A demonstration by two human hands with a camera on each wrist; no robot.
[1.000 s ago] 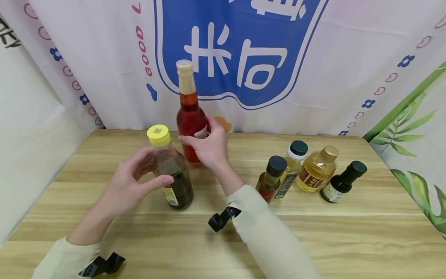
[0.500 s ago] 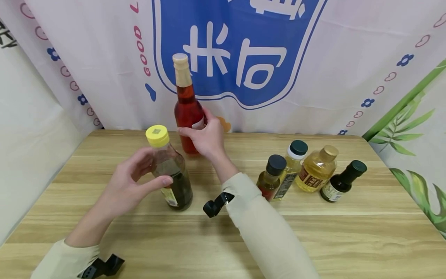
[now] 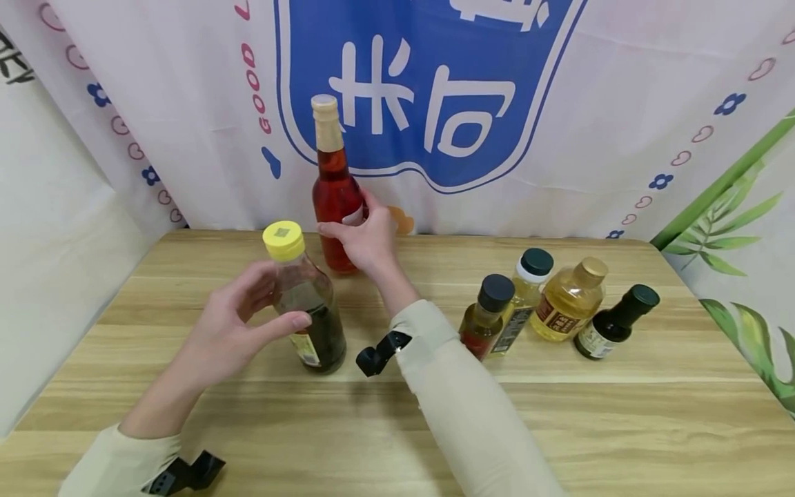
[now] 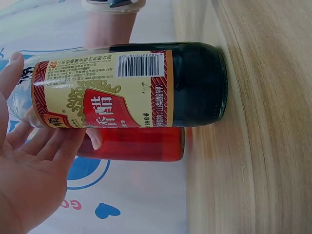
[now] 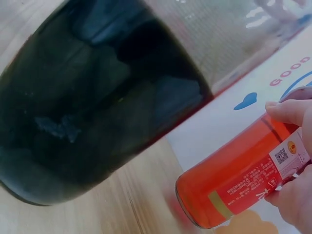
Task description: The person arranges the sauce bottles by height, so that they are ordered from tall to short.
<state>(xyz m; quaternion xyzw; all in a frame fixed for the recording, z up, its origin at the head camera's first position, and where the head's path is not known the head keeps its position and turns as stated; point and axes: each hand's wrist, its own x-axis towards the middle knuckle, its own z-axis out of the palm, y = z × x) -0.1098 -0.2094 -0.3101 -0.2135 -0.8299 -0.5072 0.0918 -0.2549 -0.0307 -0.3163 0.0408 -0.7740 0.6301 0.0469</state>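
A vinegar bottle with a yellow cap and dark liquid stands on the wooden table; its printed label faces the left wrist camera. My left hand curves round its upper part, thumb in front and fingers partly hidden behind the glass. Behind it, close to the curtain, is an upright tall bottle of red liquid with a cream-coloured neck wrap. My right hand grips this bottle by the side at its middle, thumb across the front. In the right wrist view, the red bottle's label shows between the fingers.
To the right stand several smaller bottles: one with a black cap, a green-capped clear one, a golden oil bottle and a small dark one. A printed curtain hangs along the table's back edge.
My right hand has shifted the red bottle a little back toward the curtain, mostly during the first half second. The left hand and vinegar bottle stay in place.
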